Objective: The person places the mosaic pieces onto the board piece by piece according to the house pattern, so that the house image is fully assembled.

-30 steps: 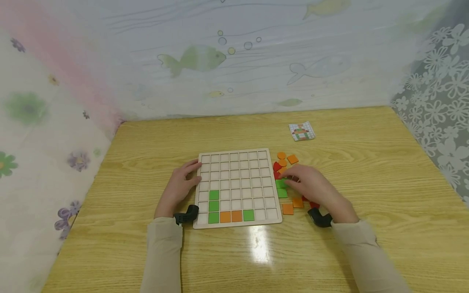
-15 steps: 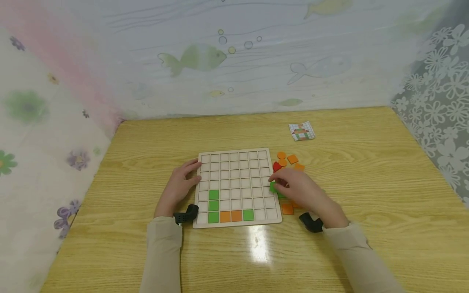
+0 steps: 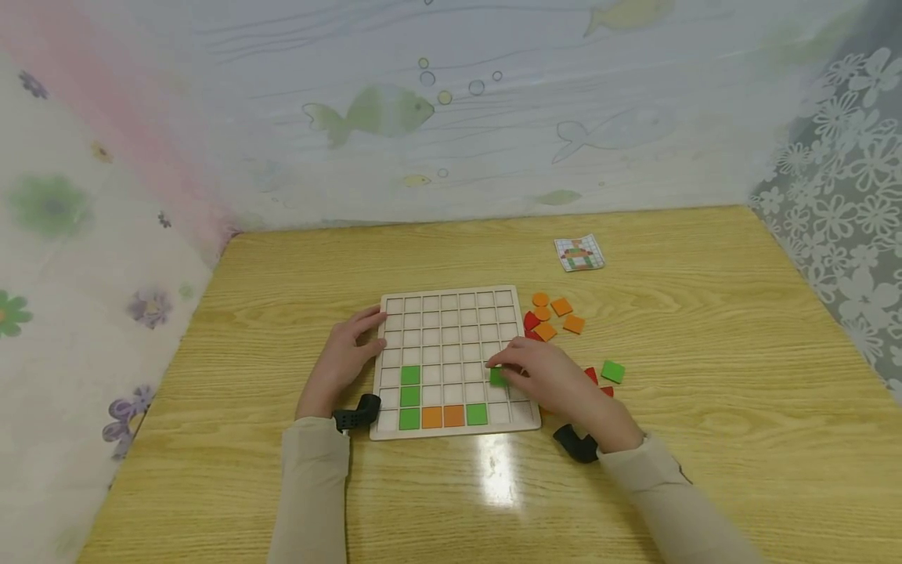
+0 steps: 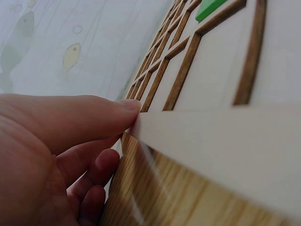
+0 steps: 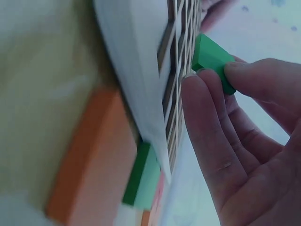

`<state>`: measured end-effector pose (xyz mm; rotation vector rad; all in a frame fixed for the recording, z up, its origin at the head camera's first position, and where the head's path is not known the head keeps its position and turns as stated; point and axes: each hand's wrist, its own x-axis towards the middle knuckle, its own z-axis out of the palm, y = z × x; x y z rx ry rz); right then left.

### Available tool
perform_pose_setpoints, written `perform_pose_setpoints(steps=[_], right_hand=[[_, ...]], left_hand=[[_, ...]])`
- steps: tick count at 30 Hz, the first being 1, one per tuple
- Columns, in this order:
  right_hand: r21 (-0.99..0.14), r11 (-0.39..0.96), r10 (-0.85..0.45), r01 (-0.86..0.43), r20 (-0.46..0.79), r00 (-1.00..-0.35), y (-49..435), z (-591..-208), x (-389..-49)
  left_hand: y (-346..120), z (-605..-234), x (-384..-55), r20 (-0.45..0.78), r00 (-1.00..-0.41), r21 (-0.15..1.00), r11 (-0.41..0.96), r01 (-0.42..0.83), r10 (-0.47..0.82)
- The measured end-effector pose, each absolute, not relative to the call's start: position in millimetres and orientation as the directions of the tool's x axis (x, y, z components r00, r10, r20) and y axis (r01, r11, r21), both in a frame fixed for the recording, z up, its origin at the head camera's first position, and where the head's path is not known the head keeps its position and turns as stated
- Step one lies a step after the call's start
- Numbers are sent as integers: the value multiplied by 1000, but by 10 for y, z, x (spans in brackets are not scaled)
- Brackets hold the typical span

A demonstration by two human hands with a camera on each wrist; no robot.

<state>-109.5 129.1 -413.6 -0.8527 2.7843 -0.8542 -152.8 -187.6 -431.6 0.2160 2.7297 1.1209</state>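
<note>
A square wooden grid board (image 3: 461, 291) lies on the table. In its near left part sit several green square tiles (image 3: 409, 397) and two orange square tiles (image 3: 431, 417). My left hand (image 3: 343, 356) rests at the board's left edge, thumb and index fingertip touching the rim; the left wrist view shows the thumb (image 4: 108, 110) against it. Over the board's right part, my right hand (image 3: 553, 384) pinches a green square tile (image 5: 214, 59) between thumb and fingers. In the right wrist view, the pinched tile is tilted above the grid.
Right of the board lie orange round pieces (image 3: 540, 300), orange squares (image 3: 574, 323), red pieces (image 3: 532, 321) and a green square (image 3: 613, 372). Another green tile (image 5: 143, 176) lies against the board's right edge. A picture card (image 3: 579, 253) lies farther back on the table (image 3: 366, 258).
My right hand has taken a green tile from beside the board and moved left with it over the grid. My left hand has stayed at the board's left edge.
</note>
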Motion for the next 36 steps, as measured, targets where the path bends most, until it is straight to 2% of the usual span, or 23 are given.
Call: perform_pose_setpoints(steps=[17,36], right_hand=[[-580,716,-495,-387,-32,-868,992,-4168,-1068],[-546,713,-487,-441,66,-871,930,-4207,-950]], left_hand=[[-1880,-4332,-1534,-116,-973,704,708,60,198],[-1873,-4325,-1539,-120,-973,706,706,58,199]])
